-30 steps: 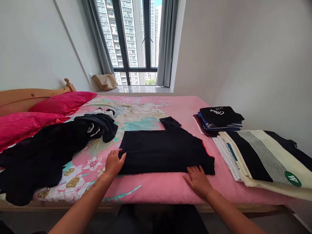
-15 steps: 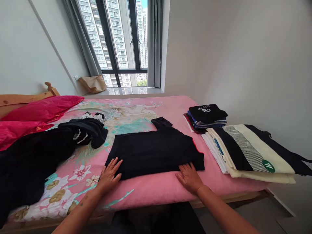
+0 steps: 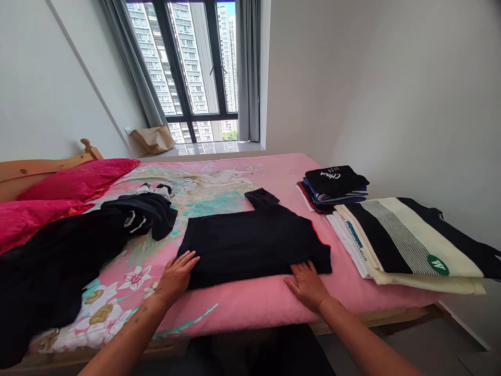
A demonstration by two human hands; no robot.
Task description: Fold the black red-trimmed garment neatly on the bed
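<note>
A black T-shirt [image 3: 250, 243] lies on its side on the bed, folded lengthwise. Its red-edged neckline faces right and one short sleeve sticks out at the far side. At the hem's near left corner rests my left hand [image 3: 176, 277], fingers stretched over the cloth; its thumb is hidden. My right hand [image 3: 307, 282] touches the near edge by the shoulder end, fingers flat and thumb apart.
A pink floral sheet [image 3: 219, 318] covers the bed. Rumpled dark clothes [image 3: 58, 266] lie left, near red pillows [image 3: 82, 177]. To the right sit a folded stack topped by a black shirt [image 3: 336, 180] and a larger pile with a striped shirt [image 3: 407, 240].
The view has shifted slightly. My left hand's thumb, spread out on the shirt before, has gone out of sight at the hem corner. My right hand keeps its place.
</note>
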